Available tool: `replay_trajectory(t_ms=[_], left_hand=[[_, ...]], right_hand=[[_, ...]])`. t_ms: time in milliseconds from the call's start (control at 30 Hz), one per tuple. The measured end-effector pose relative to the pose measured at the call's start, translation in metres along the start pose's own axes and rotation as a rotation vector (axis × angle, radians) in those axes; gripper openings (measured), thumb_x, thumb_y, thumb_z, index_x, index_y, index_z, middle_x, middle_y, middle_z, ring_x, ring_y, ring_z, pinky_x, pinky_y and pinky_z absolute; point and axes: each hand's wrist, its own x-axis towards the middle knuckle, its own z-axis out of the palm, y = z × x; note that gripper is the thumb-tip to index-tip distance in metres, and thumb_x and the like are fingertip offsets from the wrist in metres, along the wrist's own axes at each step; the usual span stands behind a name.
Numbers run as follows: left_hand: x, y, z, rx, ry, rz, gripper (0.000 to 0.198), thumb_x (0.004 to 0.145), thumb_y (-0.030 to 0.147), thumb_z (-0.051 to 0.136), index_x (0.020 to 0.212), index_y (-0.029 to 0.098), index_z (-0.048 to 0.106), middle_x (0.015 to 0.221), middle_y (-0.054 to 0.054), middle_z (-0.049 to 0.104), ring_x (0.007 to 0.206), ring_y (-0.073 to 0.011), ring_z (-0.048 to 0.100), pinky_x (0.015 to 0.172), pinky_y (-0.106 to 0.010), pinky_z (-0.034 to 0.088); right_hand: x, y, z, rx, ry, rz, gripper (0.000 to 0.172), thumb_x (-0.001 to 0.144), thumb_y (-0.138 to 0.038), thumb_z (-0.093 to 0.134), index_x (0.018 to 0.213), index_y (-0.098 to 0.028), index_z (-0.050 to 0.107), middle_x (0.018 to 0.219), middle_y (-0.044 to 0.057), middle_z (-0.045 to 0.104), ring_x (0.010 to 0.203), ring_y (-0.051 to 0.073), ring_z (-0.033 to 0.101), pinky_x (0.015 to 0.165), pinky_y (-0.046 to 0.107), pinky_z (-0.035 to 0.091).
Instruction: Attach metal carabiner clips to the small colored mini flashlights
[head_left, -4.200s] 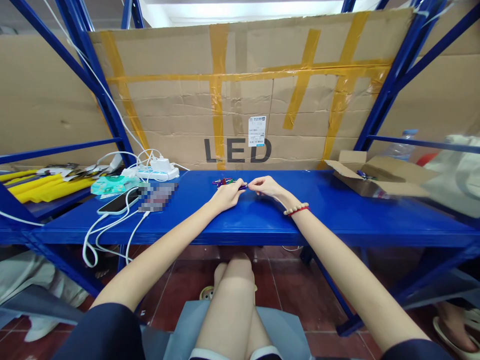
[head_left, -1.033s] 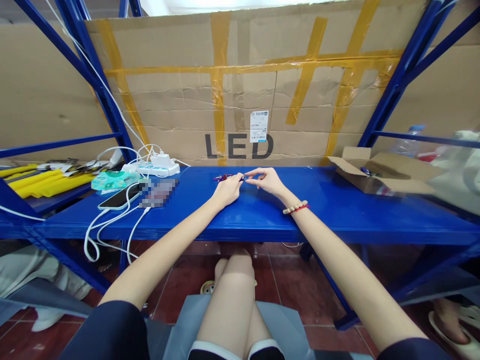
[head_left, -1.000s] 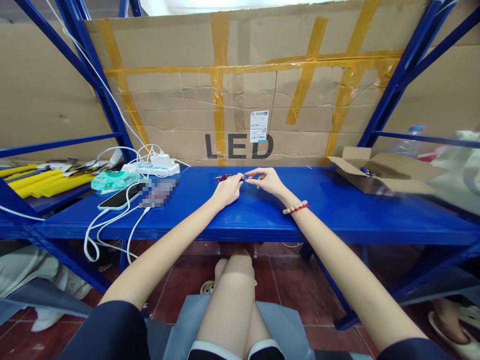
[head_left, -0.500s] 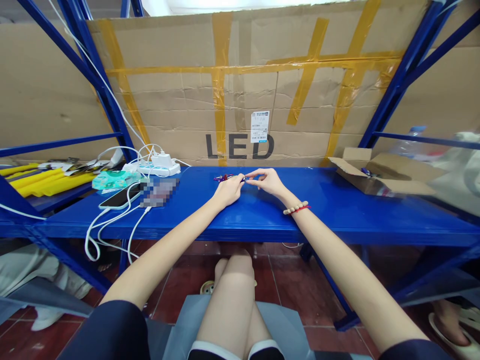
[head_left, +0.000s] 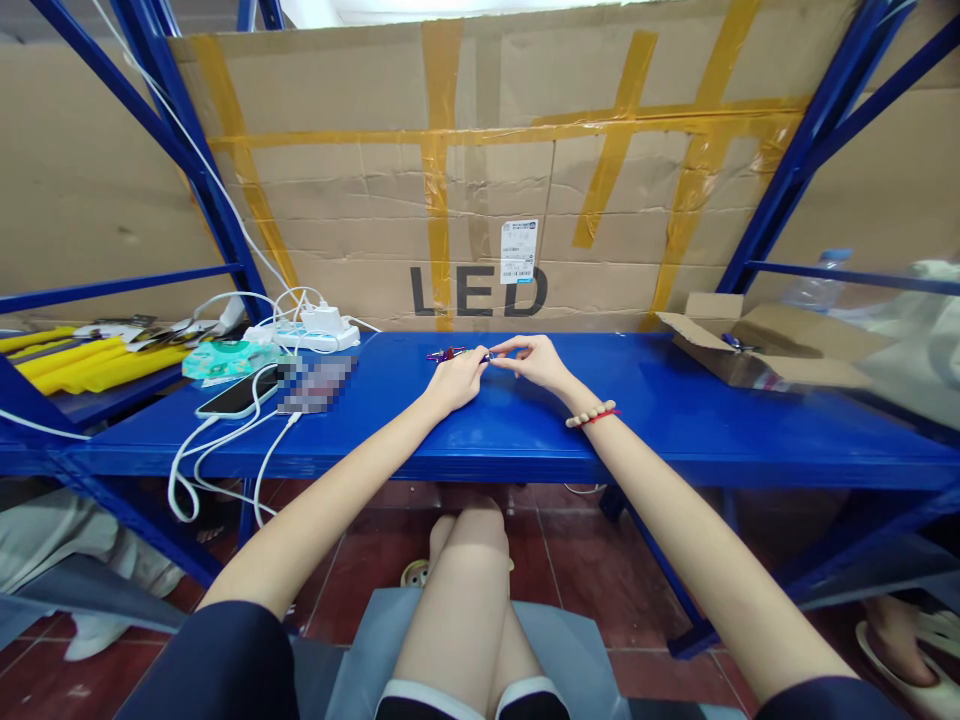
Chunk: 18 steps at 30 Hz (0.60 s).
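Small objects [head_left: 448, 354], purple and red.

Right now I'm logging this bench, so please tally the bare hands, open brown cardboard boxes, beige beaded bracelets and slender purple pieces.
Bare left hand and right hand: 2
Open brown cardboard box: 1
Beige beaded bracelet: 1
Slender purple pieces: too bunched to count
Total counted: 4

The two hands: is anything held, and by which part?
The left hand holds a small dark item, its gripped part hidden; one end pokes out toward the right hand. Whether that hand pinches it cannot be told.
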Motion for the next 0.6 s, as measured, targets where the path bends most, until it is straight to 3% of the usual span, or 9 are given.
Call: replay_trajectory(t_ms=[600], left_hand=[[0.0006, -0.0017, 0.0014, -0.025, -0.001, 0.000, 0.019, 0.095, 0.022, 0.034, 0.108, 0.020, 0.049, 0.111, -0.008, 0.064, 0.101, -0.0211, 0.062, 0.072, -0.028, 0.049]], right_hand=[[-0.0004, -0.0003, -0.0001, 0.003, -0.008, 0.010, 0.049, 0.060, -0.051, 0.074, 0.088, -0.011, 0.074, 0.077, 0.010, 0.071, 0.042, 0.008, 0.048, 0.041, 0.023, 0.038]])
